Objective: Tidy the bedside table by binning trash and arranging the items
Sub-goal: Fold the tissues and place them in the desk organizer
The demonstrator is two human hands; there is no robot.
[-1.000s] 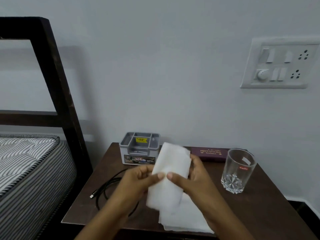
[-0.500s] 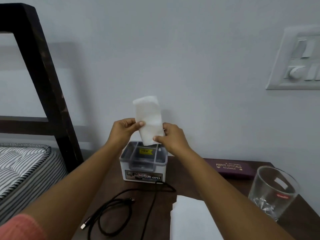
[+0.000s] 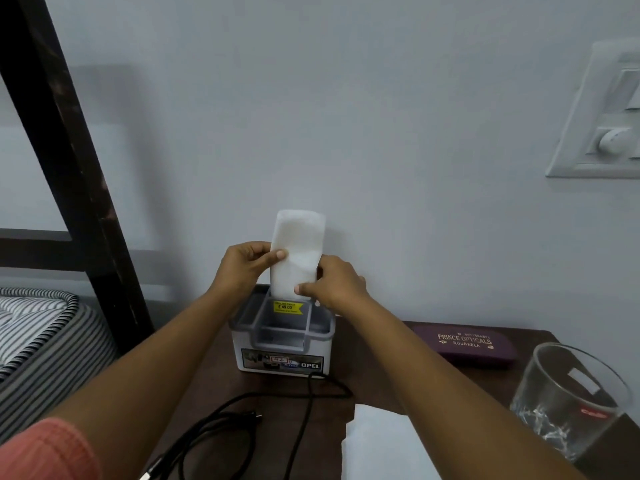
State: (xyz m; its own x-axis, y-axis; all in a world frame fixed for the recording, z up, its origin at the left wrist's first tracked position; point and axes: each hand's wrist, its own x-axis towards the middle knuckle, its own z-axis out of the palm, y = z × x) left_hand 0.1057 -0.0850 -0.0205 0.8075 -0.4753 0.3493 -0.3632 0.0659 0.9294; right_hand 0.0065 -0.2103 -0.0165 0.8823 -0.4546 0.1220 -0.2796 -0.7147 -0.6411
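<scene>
A folded white tissue [image 3: 299, 245] stands upright with its lower end in the back compartment of a grey organiser box [image 3: 282, 342] at the rear of the dark wooden bedside table [image 3: 377, 337]. My left hand [image 3: 244, 266] pinches the tissue's left edge. My right hand [image 3: 334, 285] pinches its lower right corner just above the box. More white tissue [image 3: 381, 445] lies flat on the table near me, between my forearms.
A black cable [image 3: 242, 424] lies coiled in front of the box. A purple spectacle case [image 3: 465, 344] sits to the right, and an empty glass tumbler [image 3: 568, 400] stands at the right edge. A bed frame [image 3: 65, 143] and striped mattress [image 3: 38, 327] are on the left. A wall switchboard [image 3: 602, 116] hangs on the upper right.
Both hands carried the folded tissue from low over the table's middle up and back to the organiser box, and its lower end now dips into the box.
</scene>
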